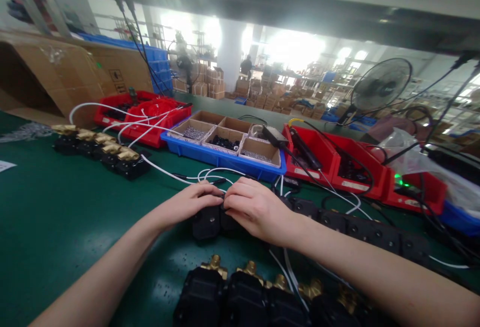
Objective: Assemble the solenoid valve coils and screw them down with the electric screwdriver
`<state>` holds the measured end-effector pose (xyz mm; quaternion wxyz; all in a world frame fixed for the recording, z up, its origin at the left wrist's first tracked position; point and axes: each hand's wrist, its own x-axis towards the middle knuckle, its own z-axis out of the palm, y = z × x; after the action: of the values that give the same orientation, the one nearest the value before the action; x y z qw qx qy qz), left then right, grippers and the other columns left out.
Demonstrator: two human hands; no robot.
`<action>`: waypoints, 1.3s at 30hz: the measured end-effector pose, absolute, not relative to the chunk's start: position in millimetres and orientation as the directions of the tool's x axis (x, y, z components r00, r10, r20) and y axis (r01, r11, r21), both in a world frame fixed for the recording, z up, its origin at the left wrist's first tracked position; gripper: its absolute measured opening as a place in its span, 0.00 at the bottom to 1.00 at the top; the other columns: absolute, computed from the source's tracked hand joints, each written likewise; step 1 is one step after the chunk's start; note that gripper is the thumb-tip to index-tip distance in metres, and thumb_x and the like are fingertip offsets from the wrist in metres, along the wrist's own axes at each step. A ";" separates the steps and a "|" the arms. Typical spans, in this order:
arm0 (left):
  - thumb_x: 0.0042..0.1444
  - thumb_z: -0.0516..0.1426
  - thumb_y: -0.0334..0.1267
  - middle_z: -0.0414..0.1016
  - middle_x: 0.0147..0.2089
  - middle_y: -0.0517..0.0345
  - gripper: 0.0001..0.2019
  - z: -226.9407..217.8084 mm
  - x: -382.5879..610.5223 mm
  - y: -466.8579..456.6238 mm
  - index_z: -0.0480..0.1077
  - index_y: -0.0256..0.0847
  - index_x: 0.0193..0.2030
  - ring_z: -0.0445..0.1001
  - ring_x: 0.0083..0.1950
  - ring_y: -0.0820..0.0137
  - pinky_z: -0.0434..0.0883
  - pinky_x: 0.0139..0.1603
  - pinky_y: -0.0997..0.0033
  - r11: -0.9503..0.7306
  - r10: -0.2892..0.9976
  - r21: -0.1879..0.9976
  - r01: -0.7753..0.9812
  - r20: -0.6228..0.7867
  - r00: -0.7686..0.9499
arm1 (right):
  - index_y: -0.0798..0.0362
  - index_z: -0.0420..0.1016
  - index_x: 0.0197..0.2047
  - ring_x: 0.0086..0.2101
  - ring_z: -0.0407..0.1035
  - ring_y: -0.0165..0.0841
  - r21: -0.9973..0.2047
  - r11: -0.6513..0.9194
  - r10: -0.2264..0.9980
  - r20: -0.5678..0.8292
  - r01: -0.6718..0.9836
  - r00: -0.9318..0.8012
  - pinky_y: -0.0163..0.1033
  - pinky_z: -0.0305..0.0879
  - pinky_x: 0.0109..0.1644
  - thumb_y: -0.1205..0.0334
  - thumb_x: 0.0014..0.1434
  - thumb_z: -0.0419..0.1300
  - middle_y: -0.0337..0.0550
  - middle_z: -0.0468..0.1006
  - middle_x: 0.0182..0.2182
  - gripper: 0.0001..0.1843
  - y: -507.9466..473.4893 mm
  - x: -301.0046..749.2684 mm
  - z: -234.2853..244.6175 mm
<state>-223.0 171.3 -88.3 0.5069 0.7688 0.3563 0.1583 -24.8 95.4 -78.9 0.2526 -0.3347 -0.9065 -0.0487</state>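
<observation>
A black plastic housing [207, 224] with a screw in its face stands on the green bench, at the left end of a row of similar housings [354, 229]. My left hand [197, 199] grips its upper edge, thumb on the near side and fingers behind. Close beside it, my right hand [258, 209] is closed in a pinch at the housing's top. What sits between those fingertips is hidden. White cables [215, 171] with black ends loop just behind both hands. Nearer to me lies another row of black housings [204, 294] with brass fittings [215, 263].
A blue tray [225, 159] of small parts stands behind my hands. Red bins [311, 154] line the back right; another red bin [152, 134] is back left. Brass-topped units [108, 147] lie left, near a cardboard box [67, 77]. A fan [382, 84] stands beyond.
</observation>
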 end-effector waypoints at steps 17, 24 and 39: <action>0.45 0.59 0.51 0.72 0.41 0.53 0.19 -85.4 -220.5 168.1 0.75 0.39 0.39 0.72 0.48 0.55 0.67 0.52 0.57 -0.326 0.710 0.837 0.439 -0.090 0.698 | 0.60 0.76 0.38 0.36 0.64 0.36 -0.067 0.765 0.581 0.501 0.641 -0.641 0.40 0.65 0.40 0.66 0.68 0.54 0.49 0.73 0.34 0.10 95.1 -27.1 -78.8; 0.48 0.59 0.55 0.72 0.38 0.55 0.22 -82.8 -221.8 169.2 0.77 0.40 0.42 0.70 0.45 0.57 0.67 0.48 0.60 -0.352 0.693 0.836 0.421 -0.069 0.718 | 0.59 0.75 0.43 0.38 0.66 0.36 -0.158 0.752 0.630 0.461 0.640 -0.625 0.40 0.67 0.42 0.65 0.65 0.60 0.48 0.75 0.37 0.06 95.4 -21.6 -71.2; 0.63 0.46 0.63 0.77 0.38 0.50 0.31 -34.6 -170.6 141.1 0.75 0.37 0.45 0.74 0.39 0.63 0.72 0.44 0.64 0.288 0.715 0.942 -0.172 -0.093 0.693 | 0.58 0.76 0.37 0.40 0.66 0.39 0.079 0.641 0.619 0.536 0.764 -0.574 0.46 0.64 0.47 0.67 0.67 0.56 0.51 0.78 0.41 0.09 102.1 -29.3 -37.9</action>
<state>-170.6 141.1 -34.6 0.7589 0.5200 0.2614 0.2921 -29.3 102.1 -37.9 0.2374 -0.3956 -0.8740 -0.1524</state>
